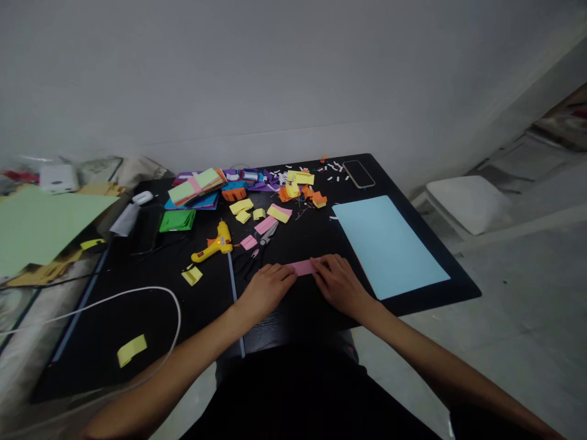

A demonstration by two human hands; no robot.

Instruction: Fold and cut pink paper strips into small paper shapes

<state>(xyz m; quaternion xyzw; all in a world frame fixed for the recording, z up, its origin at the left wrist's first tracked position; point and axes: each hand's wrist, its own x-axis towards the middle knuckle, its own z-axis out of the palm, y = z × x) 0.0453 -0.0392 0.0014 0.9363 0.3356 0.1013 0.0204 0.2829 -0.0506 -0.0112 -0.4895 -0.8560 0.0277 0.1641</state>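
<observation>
A pink paper strip (pixel 302 267) lies stretched between my two hands near the front edge of the black table. My left hand (pixel 270 285) grips its left end, fingers closed on it. At the other end, my right hand (pixel 338 279) pinches the strip between thumb and fingers. Just beyond my left hand are scissors (pixel 265 240) with dark handles, blades pointing away. Small pink paper pieces (pixel 249 242) and a pink and yellow piece (pixel 279 212) lie around the blades. A yellow glue gun (pixel 214 243) rests to the left.
Light blue sheets (pixel 389 244) cover the table's right side, with a phone (pixel 359 174) behind them. Orange and yellow scraps (pixel 302 189) and folded paper stacks (pixel 197 186) line the back. A white cable (pixel 151 288) loops at left beside a yellow piece (pixel 131 350). A white stool (pixel 463 201) stands right.
</observation>
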